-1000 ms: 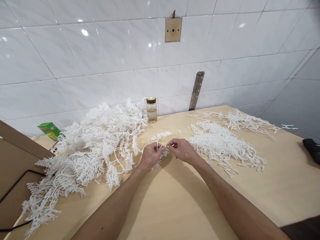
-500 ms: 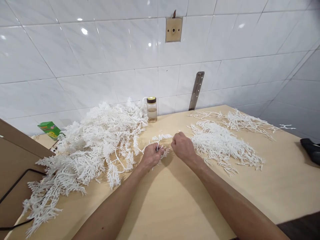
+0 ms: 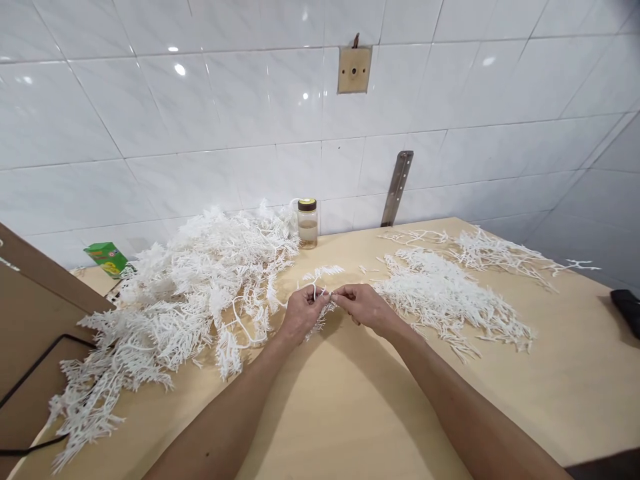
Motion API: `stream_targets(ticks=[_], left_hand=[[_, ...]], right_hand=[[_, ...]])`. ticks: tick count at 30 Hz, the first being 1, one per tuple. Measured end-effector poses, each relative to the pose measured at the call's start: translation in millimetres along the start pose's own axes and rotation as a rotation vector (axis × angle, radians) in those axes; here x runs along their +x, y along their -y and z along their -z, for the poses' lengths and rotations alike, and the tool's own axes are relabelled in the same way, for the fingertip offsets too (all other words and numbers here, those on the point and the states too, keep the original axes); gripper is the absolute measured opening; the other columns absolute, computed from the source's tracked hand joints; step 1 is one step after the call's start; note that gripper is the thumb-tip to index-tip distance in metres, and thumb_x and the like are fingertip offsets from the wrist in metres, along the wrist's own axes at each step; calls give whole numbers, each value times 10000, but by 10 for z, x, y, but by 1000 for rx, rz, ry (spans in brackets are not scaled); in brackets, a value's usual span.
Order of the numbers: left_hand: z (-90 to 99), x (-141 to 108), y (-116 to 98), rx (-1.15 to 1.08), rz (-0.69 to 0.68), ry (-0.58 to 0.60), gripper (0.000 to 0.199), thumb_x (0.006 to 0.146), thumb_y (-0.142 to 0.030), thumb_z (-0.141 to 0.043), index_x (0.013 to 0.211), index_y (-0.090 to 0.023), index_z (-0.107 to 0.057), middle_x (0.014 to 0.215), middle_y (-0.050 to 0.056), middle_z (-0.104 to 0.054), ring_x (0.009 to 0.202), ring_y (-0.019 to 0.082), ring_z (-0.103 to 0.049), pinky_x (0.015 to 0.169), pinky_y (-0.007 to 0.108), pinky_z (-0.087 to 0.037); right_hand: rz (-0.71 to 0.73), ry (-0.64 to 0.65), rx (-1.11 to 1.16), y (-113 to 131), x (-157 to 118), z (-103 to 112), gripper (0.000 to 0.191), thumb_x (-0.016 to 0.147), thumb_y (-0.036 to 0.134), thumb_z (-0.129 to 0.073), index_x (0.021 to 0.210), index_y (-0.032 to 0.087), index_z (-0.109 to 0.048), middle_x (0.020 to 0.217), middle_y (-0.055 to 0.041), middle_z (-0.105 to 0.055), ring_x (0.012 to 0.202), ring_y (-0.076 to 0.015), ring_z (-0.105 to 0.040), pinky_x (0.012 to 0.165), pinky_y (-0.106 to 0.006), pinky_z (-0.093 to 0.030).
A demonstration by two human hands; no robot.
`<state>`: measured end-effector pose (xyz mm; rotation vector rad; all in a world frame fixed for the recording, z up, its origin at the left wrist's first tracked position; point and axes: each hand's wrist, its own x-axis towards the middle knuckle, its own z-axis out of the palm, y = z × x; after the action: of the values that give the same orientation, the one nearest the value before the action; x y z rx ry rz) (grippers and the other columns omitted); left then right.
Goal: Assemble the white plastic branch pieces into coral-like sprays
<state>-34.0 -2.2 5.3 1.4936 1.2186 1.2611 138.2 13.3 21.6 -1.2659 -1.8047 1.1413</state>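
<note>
My left hand (image 3: pixel 300 311) grips a white plastic branch (image 3: pixel 323 273) with feathery sprigs, just above the wooden table (image 3: pixel 350 407). My right hand (image 3: pixel 363 305) meets it at the middle, its fingertips pinched on a small sprig of the same branch. To the left lies a big heap of white branches (image 3: pixel 185 287). On the right of my hands is a flatter pile of separated white sprigs (image 3: pixel 445 297).
A small jar with a dark lid (image 3: pixel 307 223) stands by the tiled wall. A green carton (image 3: pixel 106 259) and a brown cardboard box (image 3: pixel 30 320) with a black cable are at the left. More sprigs (image 3: pixel 495 250) and a black object (image 3: pixel 627 308) lie at the right.
My right hand pulled away to the right toward the sprig pile half a second ago, then came back to the branch in my left hand. The view shifted slightly.
</note>
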Motion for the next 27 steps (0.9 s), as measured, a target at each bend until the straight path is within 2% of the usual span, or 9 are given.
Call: stream_targets(ticks=[5,12,19,27], left_hand=[[-12,11,34,-7,10,5,281,756,-419,-671,803,-142,-675,699,11,-618,646,124,-499,607,240,-374],[15,16,4,-8,41,46,308,777,-432,-643,863,-138,-676,725,12,-623,658,127,-513,623,244,-388],[15,14,24,-2,31,38,292,772,-423,-652,838,-140,-681,722,14,-628,653,125,-510,621,242,-389],[17,-7,-73,22,30,64,357,776,-487,-643,750,-133,-686,666,13,-599,631,128,-496,609,244,-380]], right_hand=[[-29,-34,21,-54,26,-11,292,792,420,-621,850,148,-711,638,11,-588,448,-72,-462,392,-187,-400],[-38,-79,18,6,5,9,229,771,385,-621,786,162,-669,685,0,-622,479,-82,-505,393,-178,-412],[-18,-101,50,28,-17,-3,215,769,376,-604,798,170,-659,701,12,-617,456,-76,-482,410,-198,-421],[35,-132,-192,79,-34,-36,216,788,355,-554,751,165,-650,652,1,-639,490,-103,-526,476,-214,-400]])
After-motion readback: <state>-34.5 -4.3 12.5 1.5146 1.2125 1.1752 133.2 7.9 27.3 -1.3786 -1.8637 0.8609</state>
